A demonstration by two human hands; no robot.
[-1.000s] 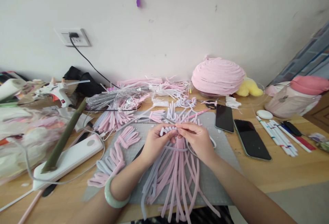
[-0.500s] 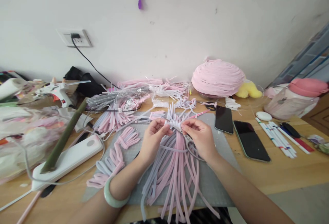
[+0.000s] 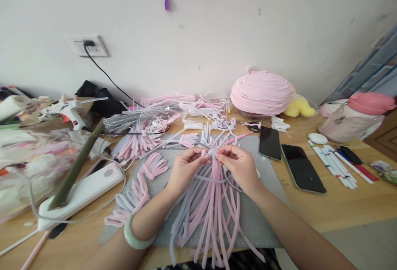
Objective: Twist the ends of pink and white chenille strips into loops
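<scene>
A bundle of long pink and pale lilac pipe cleaners (image 3: 214, 212) lies fanned toward me on a grey cutting mat (image 3: 263, 228), short ends sticking up beyond my hands. My left hand (image 3: 190, 166) is closed in a pinch at the bundle's gathered neck, on a pale lilac pipe cleaner (image 3: 204, 154). From the other side, my right hand (image 3: 237, 164) pinches the wrapped neck; its fingertips partly hide what they grip. Below the right fingers shows part of a grey scissors handle (image 3: 228, 175). Folded pink and lilac pipe cleaner loops (image 3: 139, 193) rest left of the bundle.
Two phones (image 3: 269, 142) and several white markers (image 3: 333, 164) lie at right. Behind stands a pink wrapped dome (image 3: 262, 93). At left are a glue gun (image 3: 72, 111), a green stick (image 3: 77, 162) on a white power strip (image 3: 105, 177), and trailing cables.
My fingers have come slightly closer together at the neck. The right hand has shifted a little left, covering more of the scissors. The view has moved very slightly.
</scene>
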